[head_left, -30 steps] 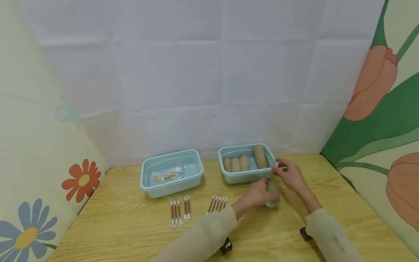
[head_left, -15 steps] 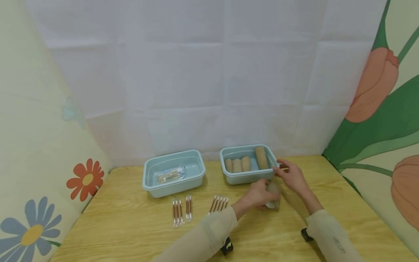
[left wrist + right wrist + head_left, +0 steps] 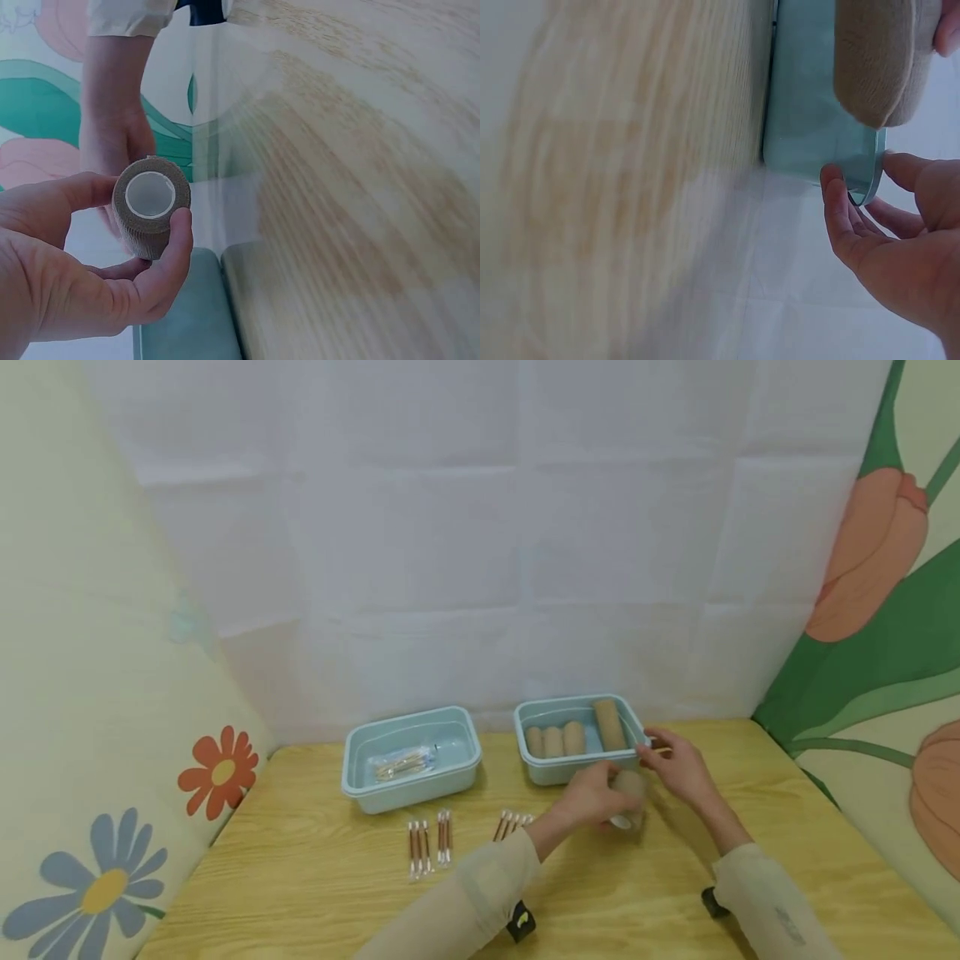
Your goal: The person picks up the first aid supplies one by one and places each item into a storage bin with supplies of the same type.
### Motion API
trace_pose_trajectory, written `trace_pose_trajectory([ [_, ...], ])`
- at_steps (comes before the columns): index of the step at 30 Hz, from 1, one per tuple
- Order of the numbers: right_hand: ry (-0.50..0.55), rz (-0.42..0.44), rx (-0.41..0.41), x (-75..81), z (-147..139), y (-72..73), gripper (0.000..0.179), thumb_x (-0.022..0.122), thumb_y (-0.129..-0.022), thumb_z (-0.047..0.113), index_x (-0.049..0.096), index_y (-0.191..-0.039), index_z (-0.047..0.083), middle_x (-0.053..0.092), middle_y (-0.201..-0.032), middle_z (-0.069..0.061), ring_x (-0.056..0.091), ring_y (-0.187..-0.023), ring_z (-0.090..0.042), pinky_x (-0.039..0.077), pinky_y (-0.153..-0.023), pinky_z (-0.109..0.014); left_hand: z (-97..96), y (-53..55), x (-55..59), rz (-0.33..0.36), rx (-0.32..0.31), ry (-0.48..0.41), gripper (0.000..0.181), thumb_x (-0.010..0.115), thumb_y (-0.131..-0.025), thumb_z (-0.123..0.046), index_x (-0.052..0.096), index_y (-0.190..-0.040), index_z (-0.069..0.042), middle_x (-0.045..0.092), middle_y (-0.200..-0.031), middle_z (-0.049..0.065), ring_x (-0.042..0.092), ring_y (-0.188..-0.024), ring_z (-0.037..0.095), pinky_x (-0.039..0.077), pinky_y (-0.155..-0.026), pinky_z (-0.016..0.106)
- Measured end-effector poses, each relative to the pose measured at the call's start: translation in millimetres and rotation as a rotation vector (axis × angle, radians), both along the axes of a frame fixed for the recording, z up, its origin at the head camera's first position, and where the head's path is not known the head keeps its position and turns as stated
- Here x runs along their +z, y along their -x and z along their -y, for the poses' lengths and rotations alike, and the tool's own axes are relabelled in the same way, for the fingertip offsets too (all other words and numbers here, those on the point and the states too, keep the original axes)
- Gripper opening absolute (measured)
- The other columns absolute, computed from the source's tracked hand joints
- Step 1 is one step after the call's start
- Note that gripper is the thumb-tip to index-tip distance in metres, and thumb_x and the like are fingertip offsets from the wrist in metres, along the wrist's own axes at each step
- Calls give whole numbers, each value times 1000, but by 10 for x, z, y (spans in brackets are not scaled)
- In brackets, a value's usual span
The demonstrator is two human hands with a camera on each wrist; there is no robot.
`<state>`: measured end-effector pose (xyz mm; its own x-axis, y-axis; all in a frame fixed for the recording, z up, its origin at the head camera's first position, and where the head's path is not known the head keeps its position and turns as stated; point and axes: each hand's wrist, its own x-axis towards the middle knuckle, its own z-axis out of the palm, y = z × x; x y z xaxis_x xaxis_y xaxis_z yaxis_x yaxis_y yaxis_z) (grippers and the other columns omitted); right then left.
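Observation:
My left hand (image 3: 592, 795) grips a tan elastic bandage roll (image 3: 632, 790) just in front of the right light-blue plastic bin (image 3: 566, 770). In the left wrist view the thumb and fingers curl round the bandage roll (image 3: 142, 238), and its white core faces the camera. The right hand (image 3: 681, 768) pinches that bin's front right corner. Seen from the right wrist, thumb and fingers (image 3: 836, 187) lie on both sides of the bin's rim (image 3: 879, 161). Several similar tan rolls stand or lie inside the bin, a longer one (image 3: 609, 725) leaning at its right.
A second light-blue bin (image 3: 412, 793) on the left holds a clear packet of swabs (image 3: 405, 763). Before it lie packaged brown cotton swabs (image 3: 420, 848), with more (image 3: 512, 824) partly behind the left forearm. A white sheet (image 3: 442, 543) hangs behind the wooden table (image 3: 300, 877).
The head view has shifted slightly, moving the scene to the right. My left hand and its bandage roll have come a little closer to the right bin. The right hand stays at the bin's corner.

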<state>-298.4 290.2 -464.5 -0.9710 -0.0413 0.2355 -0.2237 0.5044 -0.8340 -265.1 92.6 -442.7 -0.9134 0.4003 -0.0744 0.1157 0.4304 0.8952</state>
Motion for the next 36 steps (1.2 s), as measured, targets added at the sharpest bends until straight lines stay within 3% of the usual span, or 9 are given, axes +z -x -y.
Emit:
trace_pose_trajectory([
  [8,-9,-10,-4,-14,-1,0,47,62,-103,13,49,-138,-15,61,-119,-36,69,-98,-42,57,-83,-44,158,79,87,-23,-19,-39,68,82,-85,-23,52,-141,1,64,-104,13,66,-75,21,61,-63,45],
  [11,-8,-14,0,-25,6,5,47,62,-103,14,49,-138,-15,61,-119,-35,68,-99,-42,57,-83,-44,228,127,151,-49,-20,-48,67,81,-86,-24,51,-141,2,64,-111,17,66,-80,23,61,-64,46],
  [19,9,-9,-7,-38,-1,26,47,62,-103,12,48,-139,-15,60,-120,-36,68,-99,-42,57,-85,-44,427,273,342,-124,-28,5,65,77,-89,-28,49,-138,2,63,-113,19,67,-80,22,61,-62,40],
  [27,14,-6,-4,-38,1,27,48,62,-103,12,47,-139,-16,60,-121,-36,68,-100,-41,56,-85,-40,621,442,456,-128,14,0,70,78,-88,-27,48,-144,2,65,-111,23,70,-67,28,61,-60,38],
  [32,11,14,-3,-36,-15,29,50,62,-103,14,46,-141,-15,59,-122,-36,68,-101,-41,55,-87,-42,717,564,501,-135,53,-2,68,78,-89,-23,47,-143,4,64,-110,25,70,-66,27,61,-63,42],
  [36,13,22,-4,-47,-24,38,51,62,-104,16,46,-142,-14,59,-123,-35,68,-101,-40,55,-88,-43,785,679,502,-125,110,-25,67,78,-89,-19,45,-141,8,61,-116,30,72,-69,34,61,-64,45],
])
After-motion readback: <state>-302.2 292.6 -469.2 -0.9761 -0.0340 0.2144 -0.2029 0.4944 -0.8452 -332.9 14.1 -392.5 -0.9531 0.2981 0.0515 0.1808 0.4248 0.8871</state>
